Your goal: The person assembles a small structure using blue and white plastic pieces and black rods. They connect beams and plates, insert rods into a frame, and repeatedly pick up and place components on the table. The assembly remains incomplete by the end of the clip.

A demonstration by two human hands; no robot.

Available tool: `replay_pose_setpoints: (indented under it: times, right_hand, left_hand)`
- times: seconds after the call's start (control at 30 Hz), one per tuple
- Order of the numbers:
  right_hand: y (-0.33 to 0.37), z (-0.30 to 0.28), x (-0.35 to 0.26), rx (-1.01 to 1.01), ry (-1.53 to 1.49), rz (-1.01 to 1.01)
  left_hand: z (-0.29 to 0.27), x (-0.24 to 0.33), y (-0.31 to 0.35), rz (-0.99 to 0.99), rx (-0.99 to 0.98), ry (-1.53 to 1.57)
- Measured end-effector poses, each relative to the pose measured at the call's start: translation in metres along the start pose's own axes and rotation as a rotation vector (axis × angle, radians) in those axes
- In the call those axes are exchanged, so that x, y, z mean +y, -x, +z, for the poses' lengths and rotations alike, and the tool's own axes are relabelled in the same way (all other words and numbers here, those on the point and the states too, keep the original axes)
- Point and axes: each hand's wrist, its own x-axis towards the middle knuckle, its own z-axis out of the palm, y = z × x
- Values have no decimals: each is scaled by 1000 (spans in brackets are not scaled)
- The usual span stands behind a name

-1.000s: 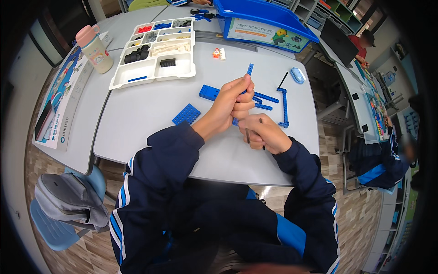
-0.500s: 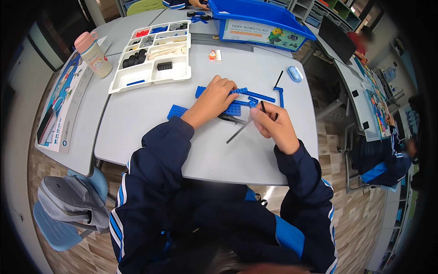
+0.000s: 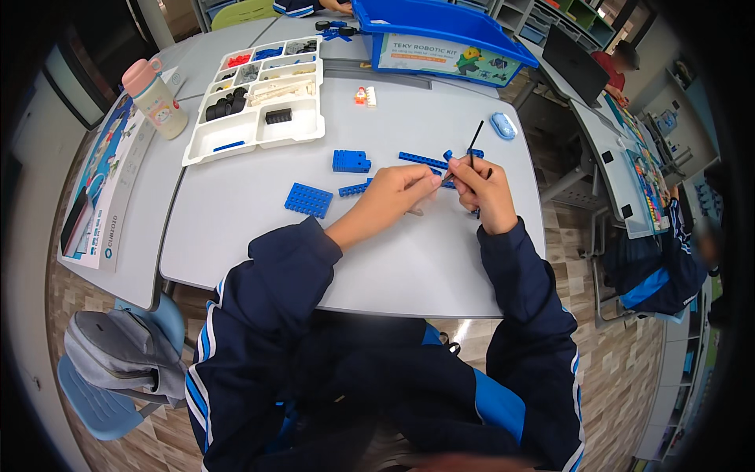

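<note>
My right hand (image 3: 485, 193) pinches thin black rods (image 3: 475, 138), with a small blue connector piece (image 3: 448, 155) at its fingertips. My left hand (image 3: 387, 198) is closed in a pinch just to the left, at the end of a dark rod that runs between the two hands; its fingers partly hide that rod. Under and beyond the hands lie blue studded beams (image 3: 417, 160) and a shorter blue beam piece (image 3: 354, 189). To the left of my left hand are a blue studded plate (image 3: 308, 200) and a blue block of bricks (image 3: 351, 161).
A white sorting tray (image 3: 292, 135) of parts stands at the far left. Behind are a toy figure (image 3: 360, 96), a blue oval case (image 3: 502, 126) and a large blue bin (image 3: 448, 31). A pink-lidded bottle (image 3: 157, 106) stands beside a flat box (image 3: 110, 189). Other people sit nearby.
My left hand has left the blue block and moved right to meet my right hand. The block and plate now show uncovered. My right hand has turned the black rods more upright.
</note>
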Motion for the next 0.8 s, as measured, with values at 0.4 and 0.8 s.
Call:
replay_pose_setpoints:
  times: [0.4, 0.8]
  right_hand:
    - [-22, -44, -3, 186, 455, -189]
    - [-37, -48, 8, 433, 988, -398]
  left_hand:
    - [-21, 7, -2, -228, -172, 562]
    - [-18, -12, -7, -75, 13, 543]
